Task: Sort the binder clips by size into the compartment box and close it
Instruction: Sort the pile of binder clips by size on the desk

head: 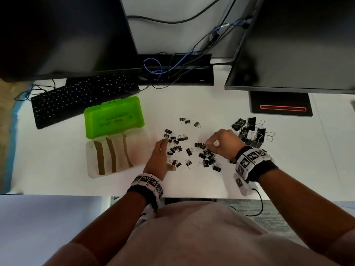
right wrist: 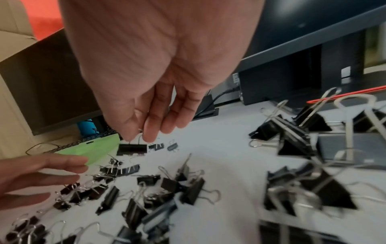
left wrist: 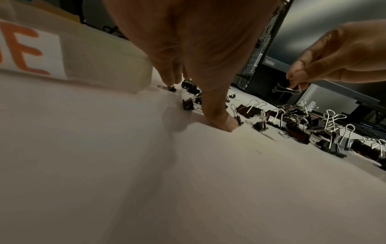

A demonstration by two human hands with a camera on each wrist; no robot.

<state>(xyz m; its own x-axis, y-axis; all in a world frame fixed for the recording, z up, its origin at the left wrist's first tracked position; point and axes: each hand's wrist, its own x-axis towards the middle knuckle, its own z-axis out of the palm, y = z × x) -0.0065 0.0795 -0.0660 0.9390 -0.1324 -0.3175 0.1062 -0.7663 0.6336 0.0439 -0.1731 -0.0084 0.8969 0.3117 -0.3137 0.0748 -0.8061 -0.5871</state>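
On white desk, centre: one scatter of small binder clips, too many and too tangled for an exact count; roughly forty. Further right, one separate heap of large binder clips, about ten, silver wire handles up or splayed. Three small strays behind main scatter.

At left of scatter: one compartment box, translucent base, green lid hinged back and standing open. Three brown dividers, hence four compartments. No clip seen inside any compartment.

Left hand: flat and low on desk, fingers extended toward near-left edge of scatter, holding nothing. Thumb tip pressed to desk just beside one small clip.

Right hand: raised above scatter, thumb and forefinger pinched on wire handles of one held clip, black body hanging below fingertips, clear of desk.

View differences:
- Head view: full layout, both piles, box interior, two monitors, one keyboard, cable bundle. Held clip hidden under right hand.
- Left wrist view: box side wall with white label bearing orange letters, not visible from above. Right hand's pinch seen side-on.
- Right wrist view: held clip front-on, size between small and large cannot be told. Large clips in foreground blurred.
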